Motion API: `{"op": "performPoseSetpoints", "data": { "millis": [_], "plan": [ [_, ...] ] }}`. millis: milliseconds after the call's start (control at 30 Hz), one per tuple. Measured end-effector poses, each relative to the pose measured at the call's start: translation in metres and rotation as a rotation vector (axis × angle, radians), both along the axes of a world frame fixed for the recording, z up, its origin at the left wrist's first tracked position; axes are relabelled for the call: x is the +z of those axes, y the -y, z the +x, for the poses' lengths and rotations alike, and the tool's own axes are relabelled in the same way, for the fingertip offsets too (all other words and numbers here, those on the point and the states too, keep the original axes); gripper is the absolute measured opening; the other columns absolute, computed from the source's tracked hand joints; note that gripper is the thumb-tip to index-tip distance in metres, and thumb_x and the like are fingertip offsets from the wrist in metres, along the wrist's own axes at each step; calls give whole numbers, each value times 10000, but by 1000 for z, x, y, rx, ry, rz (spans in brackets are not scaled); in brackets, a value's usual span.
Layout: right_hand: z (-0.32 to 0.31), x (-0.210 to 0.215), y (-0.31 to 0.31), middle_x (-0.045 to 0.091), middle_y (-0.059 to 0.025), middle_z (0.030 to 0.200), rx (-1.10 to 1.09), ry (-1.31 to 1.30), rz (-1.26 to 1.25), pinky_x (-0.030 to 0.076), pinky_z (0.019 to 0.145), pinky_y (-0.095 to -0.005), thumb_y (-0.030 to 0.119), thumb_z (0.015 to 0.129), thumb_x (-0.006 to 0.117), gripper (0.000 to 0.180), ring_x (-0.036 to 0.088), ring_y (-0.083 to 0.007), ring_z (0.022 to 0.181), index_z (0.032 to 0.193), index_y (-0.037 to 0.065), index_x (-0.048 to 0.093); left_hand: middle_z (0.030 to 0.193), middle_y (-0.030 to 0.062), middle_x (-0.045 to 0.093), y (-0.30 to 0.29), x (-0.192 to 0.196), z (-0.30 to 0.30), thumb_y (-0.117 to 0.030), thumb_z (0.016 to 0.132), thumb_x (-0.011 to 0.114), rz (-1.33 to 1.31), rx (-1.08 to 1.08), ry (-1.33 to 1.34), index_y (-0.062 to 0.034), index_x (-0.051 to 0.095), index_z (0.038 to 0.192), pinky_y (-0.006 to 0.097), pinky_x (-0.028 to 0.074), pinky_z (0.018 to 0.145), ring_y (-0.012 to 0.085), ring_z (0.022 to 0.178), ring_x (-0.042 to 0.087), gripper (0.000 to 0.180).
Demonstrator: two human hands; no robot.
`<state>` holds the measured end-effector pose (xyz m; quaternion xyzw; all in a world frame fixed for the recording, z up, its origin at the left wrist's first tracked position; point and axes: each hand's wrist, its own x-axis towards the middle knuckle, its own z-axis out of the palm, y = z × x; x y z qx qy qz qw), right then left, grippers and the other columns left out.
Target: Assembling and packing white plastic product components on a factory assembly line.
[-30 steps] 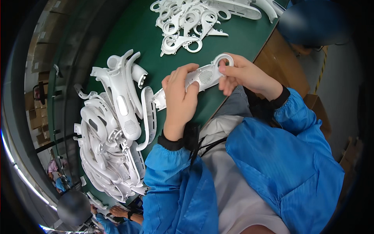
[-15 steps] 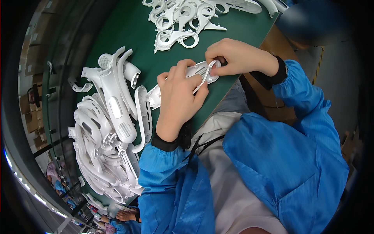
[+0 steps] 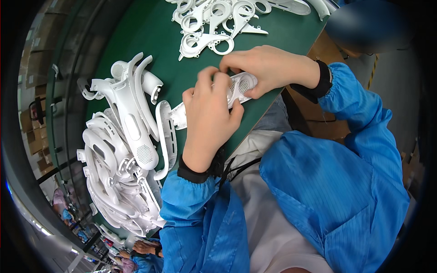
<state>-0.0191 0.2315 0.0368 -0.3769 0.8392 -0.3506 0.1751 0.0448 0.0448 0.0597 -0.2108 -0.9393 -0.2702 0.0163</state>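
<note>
Both hands, left hand (image 3: 210, 119) and right hand (image 3: 268, 68), are clamped on a long white moulded plastic part (image 3: 236, 88) (perforated oval patches) above the green worktop (image 3: 150, 36).

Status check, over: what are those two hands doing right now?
Left hand and right hand both gripping one white plastic part over the green table. Heap of white parts at left, smaller pile beyond. Nothing blocking.

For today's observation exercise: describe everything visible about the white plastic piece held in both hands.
The white plastic piece is long, moulded and matt-looking, with two oval perforated grille patches near its right end. It lies slantwise over the green table edge. The left hand covers its middle; the right hand grips its right end. Its left end pokes out toward the heap.
</note>
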Motion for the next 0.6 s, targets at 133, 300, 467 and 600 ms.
{"op": "performPoseSetpoints", "data": {
  "millis": [133,300,467,600],
  "plan": [
    [-1,4,7,647,-124,817,55,-83,179,481,632,-383,251,639,737,362,636,-280,738,921,48,634,1019,117,608,0,1,-3,-135,715,688,-100,130,-16,-42,593,906,409,433,712,312,896,597,233],
    [-15,-12,-3,612,-130,680,49,50,-6,454,586,-370,250,711,706,257,605,-275,647,819,21,660,751,110,641,-6,-3,-6,-157,725,695,-265,64,39,-66,637,931,408,449,677,311,736,630,232],
    [-19,3,-2,574,-131,621,105,63,-92,411,538,-348,253,778,678,255,542,-251,563,780,0,645,942,118,623,1,7,0,-167,730,695,-55,111,-62,-71,621,1037,401,390,807,295,906,588,329],
    [-33,72,-65,541,17,597,-214,355,-6,351,477,-236,226,804,677,271,476,-47,548,749,-34,623,907,108,584,-5,24,12,-120,696,674,468,128,-556,-42,610,963,382,341,765,290,849,538,285]
  ]
}}
